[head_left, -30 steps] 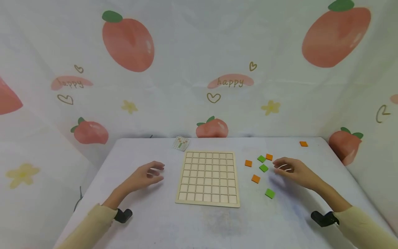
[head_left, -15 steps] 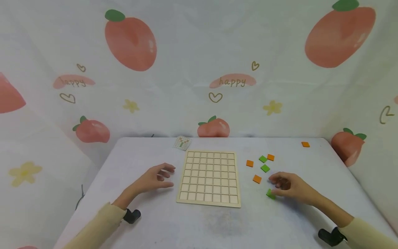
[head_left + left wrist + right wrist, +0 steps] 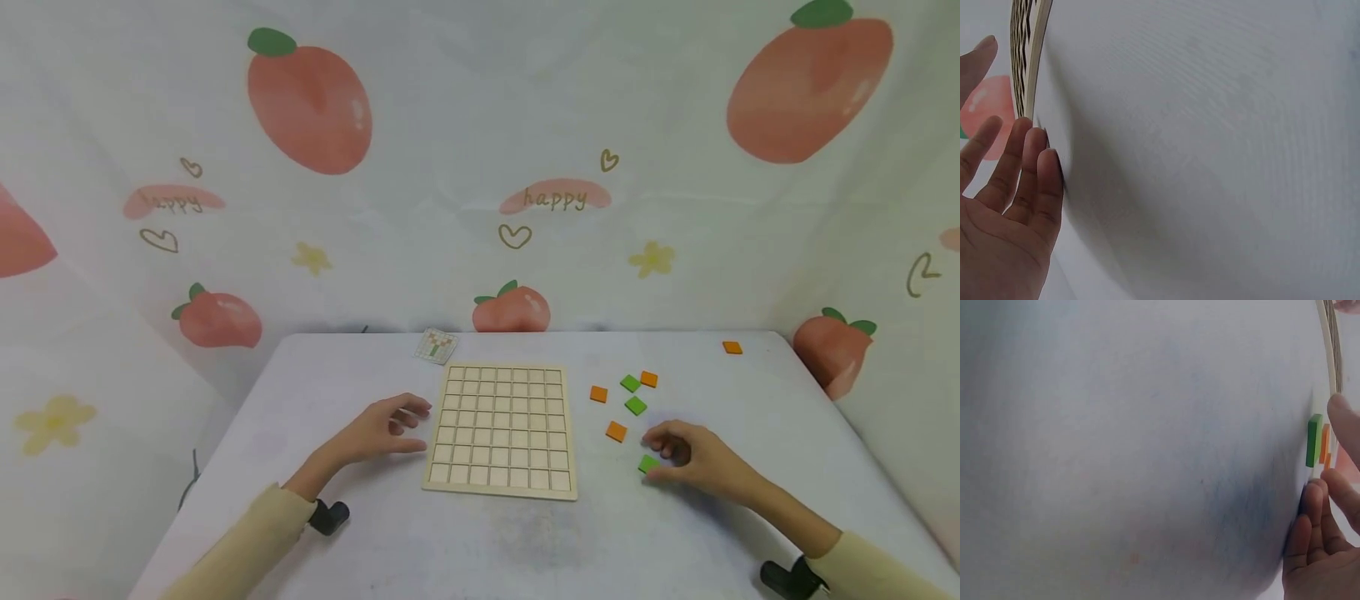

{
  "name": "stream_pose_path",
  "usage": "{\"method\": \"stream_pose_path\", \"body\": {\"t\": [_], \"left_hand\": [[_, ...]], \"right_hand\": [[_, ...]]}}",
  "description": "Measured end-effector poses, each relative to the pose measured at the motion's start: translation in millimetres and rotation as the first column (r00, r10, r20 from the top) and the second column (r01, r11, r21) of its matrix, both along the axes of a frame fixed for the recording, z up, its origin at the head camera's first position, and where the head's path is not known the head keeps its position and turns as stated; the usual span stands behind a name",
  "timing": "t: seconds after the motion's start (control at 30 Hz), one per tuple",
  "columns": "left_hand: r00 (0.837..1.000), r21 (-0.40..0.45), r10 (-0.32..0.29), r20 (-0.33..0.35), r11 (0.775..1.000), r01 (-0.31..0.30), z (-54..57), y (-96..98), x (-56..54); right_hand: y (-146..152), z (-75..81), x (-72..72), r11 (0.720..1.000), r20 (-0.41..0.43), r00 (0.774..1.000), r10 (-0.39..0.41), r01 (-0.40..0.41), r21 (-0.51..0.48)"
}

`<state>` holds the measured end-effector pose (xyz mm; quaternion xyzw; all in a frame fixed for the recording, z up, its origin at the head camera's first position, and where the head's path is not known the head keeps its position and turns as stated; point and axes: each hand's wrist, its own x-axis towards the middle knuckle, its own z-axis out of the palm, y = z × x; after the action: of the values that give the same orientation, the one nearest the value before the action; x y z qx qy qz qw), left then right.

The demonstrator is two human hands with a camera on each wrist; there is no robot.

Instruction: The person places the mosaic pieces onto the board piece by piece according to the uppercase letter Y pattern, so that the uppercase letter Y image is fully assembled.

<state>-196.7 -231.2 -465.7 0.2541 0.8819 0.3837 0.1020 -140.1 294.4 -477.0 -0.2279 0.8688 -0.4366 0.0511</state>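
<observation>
A pale wooden grid board (image 3: 501, 430) lies flat on the white table. Relaxed fingers of my left hand (image 3: 393, 429) reach the board's left edge, thumb spread apart, holding nothing. On the right, my right hand (image 3: 697, 458) hovers low by the nearest green tile (image 3: 648, 463), its thumb tip overlapping the tile. The right wrist view shows that green tile (image 3: 1314, 440) standing free in the gap between thumb (image 3: 1344, 422) and fingers. In the left wrist view the palm and loosely bent fingers (image 3: 1047, 194) are bare beside the board's edge (image 3: 1038, 59).
Loose tiles lie between board and right hand: an orange tile (image 3: 617, 432), a green tile (image 3: 636, 405) and several others close behind. One orange tile (image 3: 732, 347) sits alone at the back right. A small patterned card (image 3: 436, 346) lies behind the board; a printed curtain (image 3: 420, 167) hangs beyond.
My right hand has come nearer to the body, from beside the farther tiles to the nearest green one. My left hand has shifted right, up to the board's edge.
</observation>
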Motion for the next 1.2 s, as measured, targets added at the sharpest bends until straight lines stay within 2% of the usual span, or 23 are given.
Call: {"method": "stream_pose_path", "body": {"t": [0.23, 0.63, 0.9, 1.2], "left_hand": [[0.999, -0.03, -0.033, -0.033, 0.999, 0.032, -0.9, 5.3, -4.0], [0.99, -0.031, -0.094, -0.104, 0.995, 0.091, -4.6, 7.8, -10.2], [0.993, -0.041, -0.094, -0.071, 0.995, 0.091, -3.1, 8.2, -8.5], [0.991, -0.042, -0.106, -0.082, 0.994, 0.103, -3.9, 6.3, -9.0]], "right_hand": [[-3, 0.9, 1.7, 0.998, -0.009, 1.0, -0.008, 0.008, 0.054], [-8, 4.0, -3.5, 0.991, 0.019, 0.999, 0.049, -0.051, 0.124], [-9, 4.9, -3.7, 0.995, 0.039, 0.999, 0.036, -0.04, 0.087], [-20, 5.0, -6.7, 0.998, 0.032, 0.998, 0.054, -0.055, 0.042]]}}
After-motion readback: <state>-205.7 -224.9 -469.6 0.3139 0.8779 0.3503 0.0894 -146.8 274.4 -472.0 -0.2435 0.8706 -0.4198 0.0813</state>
